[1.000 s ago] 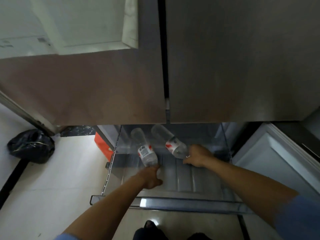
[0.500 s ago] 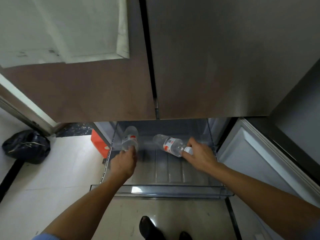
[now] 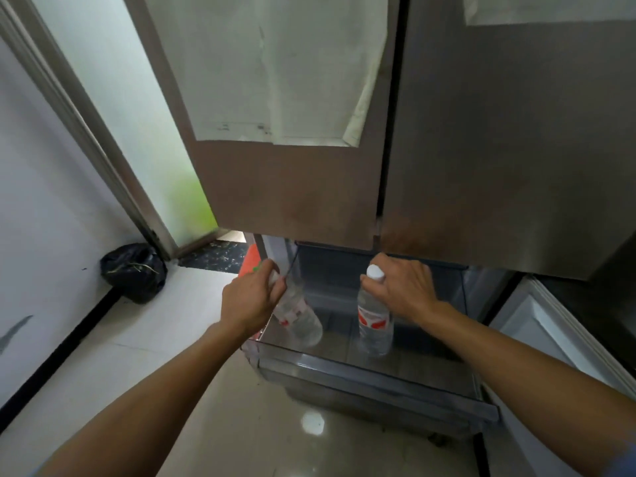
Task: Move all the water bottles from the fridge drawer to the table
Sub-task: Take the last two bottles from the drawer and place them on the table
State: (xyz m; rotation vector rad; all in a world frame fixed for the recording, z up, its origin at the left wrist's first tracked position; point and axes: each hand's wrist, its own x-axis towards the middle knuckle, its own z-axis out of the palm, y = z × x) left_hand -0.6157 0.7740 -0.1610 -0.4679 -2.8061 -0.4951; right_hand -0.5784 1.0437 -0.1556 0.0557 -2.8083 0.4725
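Since half a second ago, both bottles have swung up from lying flat in the clear plastic fridge drawer (image 3: 378,377). The left hand (image 3: 253,304) curls its fingers round the neck of the tilted left bottle (image 3: 300,318), clear plastic with a red-and-white label. The right hand (image 3: 404,291) grips the matching right bottle (image 3: 374,327) upright below its white cap. Their bases perhaps still touch the drawer floor.
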